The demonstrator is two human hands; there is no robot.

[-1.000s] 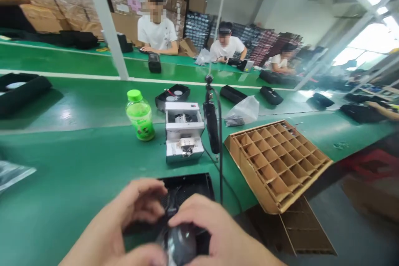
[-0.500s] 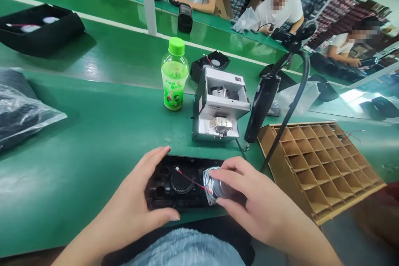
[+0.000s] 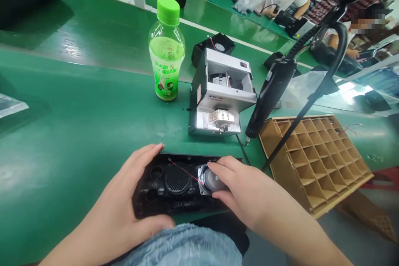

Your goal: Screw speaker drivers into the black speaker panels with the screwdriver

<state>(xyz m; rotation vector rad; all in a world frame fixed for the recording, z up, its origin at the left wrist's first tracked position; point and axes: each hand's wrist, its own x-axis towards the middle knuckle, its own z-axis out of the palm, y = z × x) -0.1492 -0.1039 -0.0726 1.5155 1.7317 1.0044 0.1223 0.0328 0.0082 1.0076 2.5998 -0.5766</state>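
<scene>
Steadying the black speaker housing [image 3: 149, 208] on the green counter [image 3: 62, 141], the left hand [image 3: 115, 187] curls around its edge while the right hand [image 3: 249, 191] closes its fingers [image 3: 222, 166] on the round speaker driver [image 3: 204, 181], where a slip could snag the thin red wire [image 3: 183, 172]

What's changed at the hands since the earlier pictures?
The dark bag-wrapped item held earlier is gone. A round speaker driver now sits at the right end of the black speaker housing, held by the right hand, its red wire running across the housing. The left hand steadies the housing. The green-capped bottle stayed put.
</scene>
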